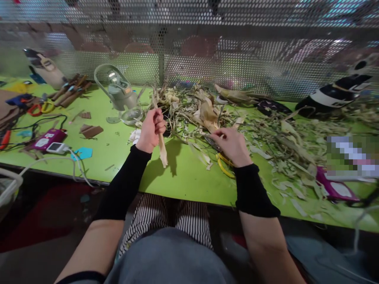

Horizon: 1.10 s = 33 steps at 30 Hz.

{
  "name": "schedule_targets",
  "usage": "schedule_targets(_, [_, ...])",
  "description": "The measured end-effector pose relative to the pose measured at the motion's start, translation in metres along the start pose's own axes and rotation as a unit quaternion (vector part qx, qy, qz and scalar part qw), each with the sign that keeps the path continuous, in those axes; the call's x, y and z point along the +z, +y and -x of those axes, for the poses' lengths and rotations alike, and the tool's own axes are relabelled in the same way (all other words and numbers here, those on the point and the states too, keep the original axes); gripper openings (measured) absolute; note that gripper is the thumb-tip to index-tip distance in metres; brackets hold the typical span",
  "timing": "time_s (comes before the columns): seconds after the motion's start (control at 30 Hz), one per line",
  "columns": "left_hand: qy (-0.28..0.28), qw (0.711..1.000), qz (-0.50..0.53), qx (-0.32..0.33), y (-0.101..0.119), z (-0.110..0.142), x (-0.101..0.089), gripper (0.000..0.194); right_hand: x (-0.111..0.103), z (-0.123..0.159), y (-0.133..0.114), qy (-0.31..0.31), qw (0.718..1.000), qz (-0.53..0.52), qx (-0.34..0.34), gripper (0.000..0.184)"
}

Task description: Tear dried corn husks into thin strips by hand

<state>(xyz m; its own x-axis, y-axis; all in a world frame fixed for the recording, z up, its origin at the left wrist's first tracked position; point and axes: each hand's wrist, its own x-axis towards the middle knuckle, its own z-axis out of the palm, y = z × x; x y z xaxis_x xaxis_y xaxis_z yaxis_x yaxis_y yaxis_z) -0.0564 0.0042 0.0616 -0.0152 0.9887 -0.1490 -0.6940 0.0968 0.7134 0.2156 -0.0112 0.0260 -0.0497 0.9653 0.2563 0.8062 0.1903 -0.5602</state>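
Note:
My left hand point(152, 128) is closed round a pale dried corn husk strip point(162, 154), whose lower end hangs below the fist; some husk also pokes out above the thumb. My right hand point(232, 145) has thumb and fingers pinched together at the near side of a heap of dried corn husks point(207, 108). What lies between those fingertips, if anything, is hidden. Under and beside the right hand lies a pair of scissors with yellow handles point(222, 167). One loose husk strip point(200, 155) rests on the green tabletop point(186, 179) between my hands.
A perforated metal screen point(189, 51) runs along the back. Left are a grey-green lantern point(121, 92), clear cup point(132, 115), tools with wooden handles point(72, 90), and a purple device point(50, 139) with cables. Right are shredded husk scraps point(296, 146), a dark bottle point(322, 96), and another purple device point(336, 185).

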Motion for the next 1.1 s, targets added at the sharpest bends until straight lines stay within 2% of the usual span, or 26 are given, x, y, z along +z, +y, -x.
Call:
schedule_targets(0.03, [0.0, 1.0, 0.007, 0.004, 0.001, 0.0, 0.0, 0.029, -0.004, 0.001, 0.001, 0.011, 1.0, 0.004, 0.011, 0.024])
schedule_targets(0.07, [0.0, 1.0, 0.009, 0.004, 0.002, 0.0, 0.0, 0.029, -0.009, 0.003, 0.001, -0.007, 1.0, 0.007, 0.017, 0.022])
schedule_targets(0.2, [-0.002, 1.0, -0.018, -0.006, 0.0, 0.002, 0.002, 0.029, -0.021, 0.01, -0.003, -0.139, 0.986, 0.074, 0.055, 0.022])
schedule_targets(0.3, [-0.006, 0.999, -0.046, -0.001, -0.002, 0.004, 0.004, 0.029, -0.023, 0.013, -0.008, -0.171, 0.964, 0.175, 0.107, 0.028])
schedule_targets(0.4, [-0.028, 0.997, -0.074, -0.007, -0.007, 0.005, 0.004, 0.029, -0.024, 0.013, -0.01, -0.205, 0.958, 0.179, 0.091, 0.027])
schedule_targets(0.5, [-0.074, 0.989, -0.124, -0.04, -0.017, 0.008, 0.005, 0.028, -0.03, 0.013, -0.012, -0.184, 0.977, 0.093, 0.051, 0.021])
schedule_targets(0.6, [-0.137, 0.968, -0.19, -0.091, -0.029, 0.013, 0.007, 0.029, -0.033, 0.013, -0.015, -0.156, 0.987, 0.021, 0.016, 0.029])
schedule_targets(0.73, [-0.2, 0.943, -0.237, -0.121, -0.037, 0.019, 0.008, 0.029, -0.029, 0.013, -0.012, -0.108, 0.993, 0.033, 0.034, 0.037])
schedule_targets(0.8, [-0.21, 0.939, -0.244, -0.118, -0.037, 0.019, 0.007, 0.029, -0.025, 0.013, -0.009, -0.129, 0.987, 0.072, 0.061, 0.041])
schedule_targets(0.87, [-0.211, 0.937, -0.251, -0.118, -0.036, 0.019, 0.007, 0.029, -0.022, 0.012, -0.008, -0.186, 0.974, 0.106, 0.07, 0.04])
schedule_targets(0.97, [-0.21, 0.934, -0.26, -0.124, -0.034, 0.019, 0.007, 0.029, -0.024, 0.012, -0.008, -0.233, 0.969, 0.075, 0.04, 0.032])
schedule_targets(1.03, [-0.214, 0.932, -0.263, -0.126, -0.034, 0.018, 0.007, 0.03, -0.026, 0.012, -0.008, -0.218, 0.976, -0.009, 0.022, 0.031])
schedule_targets(1.1, [-0.22, 0.93, -0.266, -0.127, -0.035, 0.018, 0.008, 0.03, -0.028, 0.012, -0.007, -0.163, 0.981, -0.102, 0.023, 0.035])
